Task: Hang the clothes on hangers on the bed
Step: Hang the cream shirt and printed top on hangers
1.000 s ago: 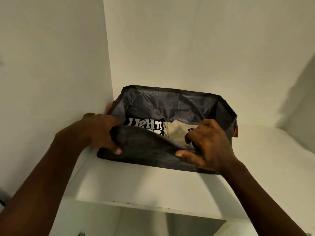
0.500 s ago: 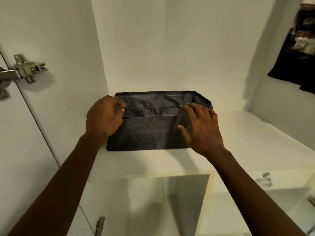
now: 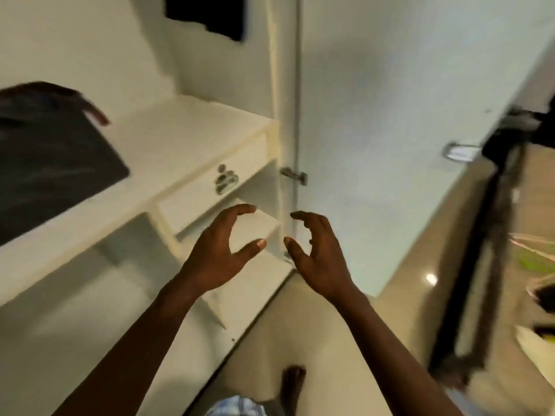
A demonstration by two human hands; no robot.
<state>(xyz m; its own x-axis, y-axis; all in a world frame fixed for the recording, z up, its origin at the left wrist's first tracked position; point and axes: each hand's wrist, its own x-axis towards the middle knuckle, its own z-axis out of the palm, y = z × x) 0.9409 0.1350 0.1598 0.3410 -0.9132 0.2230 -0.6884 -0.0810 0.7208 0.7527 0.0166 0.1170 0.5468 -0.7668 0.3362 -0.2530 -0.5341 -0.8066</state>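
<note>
White wardrobe shelving and its open white door (image 3: 405,115) fill the view, above a beige tiled floor (image 3: 300,325). The left hand (image 3: 219,253) and right hand (image 3: 315,259) hang in mid-air before the lower compartments. Both are empty, fingers loosely curved, palms facing each other. Further out, a dark grey fabric storage box (image 3: 51,175) sits toward the left end of the white shelf (image 3: 186,139), near its front edge. A black garment (image 3: 210,16) hangs above at the top. A long dark blurred shape (image 3: 498,229) hangs near the door's handle; I cannot tell what it is. Clothing like this should be light, limp and shapeless, so it is best taken at the shoulders or collar. Half a second ago both hands rested on the box's front wall; now they have let go, and the view has swung right and down.
</note>
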